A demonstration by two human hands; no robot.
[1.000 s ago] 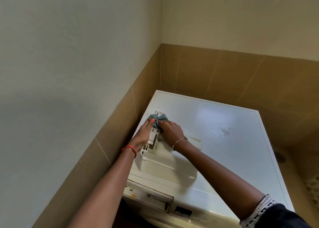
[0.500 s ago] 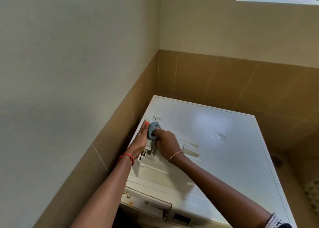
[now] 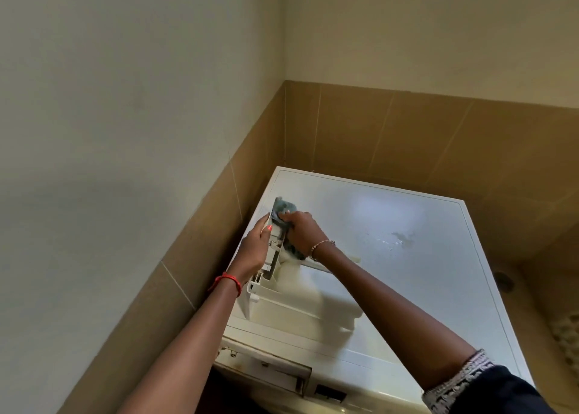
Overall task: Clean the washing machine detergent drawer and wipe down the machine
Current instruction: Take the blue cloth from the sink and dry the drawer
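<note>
The white detergent drawer (image 3: 300,301) lies out of its slot on top of the white washing machine (image 3: 407,257), near the left edge. My left hand (image 3: 255,249) grips the drawer's left side wall and steadies it. My right hand (image 3: 302,230) presses a grey-blue cloth (image 3: 283,208) against the far end of the drawer. Part of the cloth trails under my right palm. The empty drawer slot (image 3: 266,373) shows at the machine's front, below my arms.
The machine stands in a corner, with tan tiled walls (image 3: 407,138) close on the left and behind. A wet smear (image 3: 398,238) marks the lid. A floor drain (image 3: 503,280) lies to the right of the machine.
My right hand has shifted the cloth along the drawer's far end, and more cloth now bunches above my fingers. My left hand keeps its hold on the side wall.
</note>
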